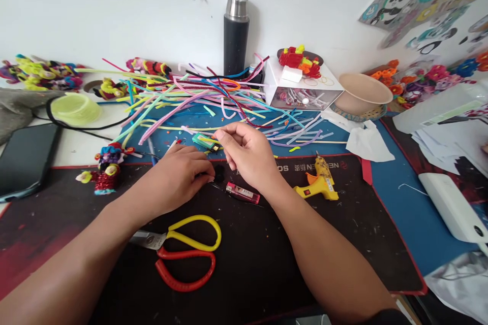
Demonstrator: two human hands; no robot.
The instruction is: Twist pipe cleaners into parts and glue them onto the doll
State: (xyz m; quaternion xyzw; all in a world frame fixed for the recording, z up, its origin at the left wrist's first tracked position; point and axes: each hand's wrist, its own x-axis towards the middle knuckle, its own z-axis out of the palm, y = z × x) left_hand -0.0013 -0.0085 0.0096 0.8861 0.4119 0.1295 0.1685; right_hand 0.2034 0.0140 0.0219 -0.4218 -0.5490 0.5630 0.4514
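My left hand (183,175) is low over the black mat (267,259), its fingers curled and thumb drawn in; what they hold, if anything, is hidden. To its right, my right hand (247,155) is raised with thumb and forefinger pinched together. A thin yellow strip (208,140) meets those fingertips above a green lighter (202,143), but I cannot tell whether it is held. Below the right hand lies a dark pink lighter (243,193). Scissors (190,249) with one yellow and one red handle rest nearer me, their blades partly behind my left forearm.
Pipe cleaners (198,91) spread across the back. A yellow glue gun (318,183) lies right, a small pipe-cleaner figure (107,170) left. Behind stand a black flask (235,40), a white box (305,91) and a beige bowl (360,92). A phone (26,160) and white device (452,208) flank the mat.
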